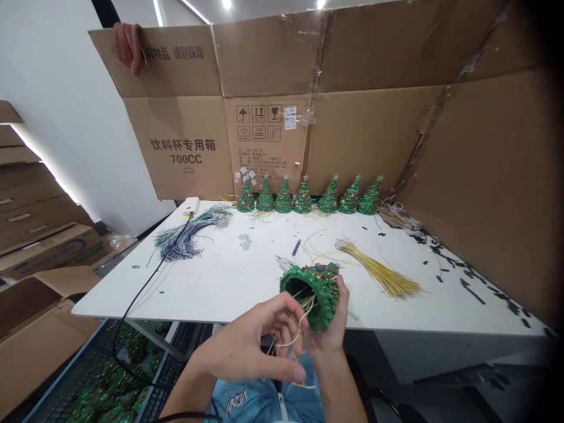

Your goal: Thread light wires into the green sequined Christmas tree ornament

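A small green tinsel tree lies tipped on its side at the table's front edge, its hollow base turned toward me. My right hand is wrapped round the tree's right side. At the open base, my left hand has its fingers curled among thin white and yellow wires that come out of the hollow. The wires loop over the left fingers and hang below them. Just behind the tree are a pointed tool and a small blue tube.
Several finished trees line the back of the white table before cardboard walls. Yellow wires lie right, dark and green wires left. Black scraps litter the right side. A crate of green trees stands below left.
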Available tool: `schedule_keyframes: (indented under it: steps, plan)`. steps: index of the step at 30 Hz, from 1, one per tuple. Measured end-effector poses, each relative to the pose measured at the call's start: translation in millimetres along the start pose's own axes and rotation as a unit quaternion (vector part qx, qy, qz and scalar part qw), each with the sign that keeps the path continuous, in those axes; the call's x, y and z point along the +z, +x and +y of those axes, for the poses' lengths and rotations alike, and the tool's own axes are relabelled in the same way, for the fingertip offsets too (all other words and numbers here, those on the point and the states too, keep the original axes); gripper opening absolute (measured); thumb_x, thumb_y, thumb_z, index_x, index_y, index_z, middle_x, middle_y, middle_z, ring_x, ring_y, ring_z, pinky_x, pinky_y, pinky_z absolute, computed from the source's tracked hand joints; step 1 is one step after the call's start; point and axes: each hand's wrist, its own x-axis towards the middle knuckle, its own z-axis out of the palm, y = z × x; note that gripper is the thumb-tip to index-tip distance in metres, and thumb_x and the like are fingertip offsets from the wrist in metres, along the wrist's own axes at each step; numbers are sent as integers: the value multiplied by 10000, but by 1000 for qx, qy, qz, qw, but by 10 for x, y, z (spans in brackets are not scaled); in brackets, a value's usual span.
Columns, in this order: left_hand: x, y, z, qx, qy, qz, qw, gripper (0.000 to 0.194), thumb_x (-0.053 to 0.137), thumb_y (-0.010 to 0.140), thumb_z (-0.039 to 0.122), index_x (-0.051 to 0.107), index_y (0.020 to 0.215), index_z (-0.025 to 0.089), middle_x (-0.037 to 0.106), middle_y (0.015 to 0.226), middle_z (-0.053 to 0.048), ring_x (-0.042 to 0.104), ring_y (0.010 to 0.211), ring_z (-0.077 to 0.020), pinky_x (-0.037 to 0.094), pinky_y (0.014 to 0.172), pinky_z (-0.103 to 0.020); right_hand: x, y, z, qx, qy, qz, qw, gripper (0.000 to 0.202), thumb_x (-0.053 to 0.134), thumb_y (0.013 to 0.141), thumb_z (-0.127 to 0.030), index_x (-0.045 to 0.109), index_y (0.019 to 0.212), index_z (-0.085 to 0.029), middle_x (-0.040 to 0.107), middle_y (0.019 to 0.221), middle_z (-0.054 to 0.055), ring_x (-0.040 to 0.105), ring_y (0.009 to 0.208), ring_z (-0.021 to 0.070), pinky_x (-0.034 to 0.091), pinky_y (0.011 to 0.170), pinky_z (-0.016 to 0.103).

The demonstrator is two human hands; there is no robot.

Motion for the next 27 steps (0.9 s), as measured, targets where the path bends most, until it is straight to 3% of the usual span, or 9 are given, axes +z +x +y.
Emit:
schedule_keyframes:
  steps: [7,20,27]
  plan:
    - [13,-10,4,-11,1,0,1000,489,854,779,154,576,1179,199,639,922,5,578,836,-130,472,822,-292,7,4,3,-7,-8,6,1000,368,700,857,-563,775,983,-226,797,909,-8,738,790,181,611,816,311]
    - [11,-24,20,2,12,-3,1000,412,794,866,213,583,1219,197,650,983,-39,606,863,-138,491,832,-289,-11,15,1,10,2,5,1000,370,707,840,-577,777,956,-233,798,899,-13,740,782,183,613,763,301]
    - [13,-25,-12,8,9,-27,1000,313,637,999,303,569,1290,208,669,1071,-83,694,869,-155,528,836,-312,9,-9,-19,27,1,11,1000,375,705,835,-585,774,928,-229,800,880,-7,741,760,191,614,752,314]
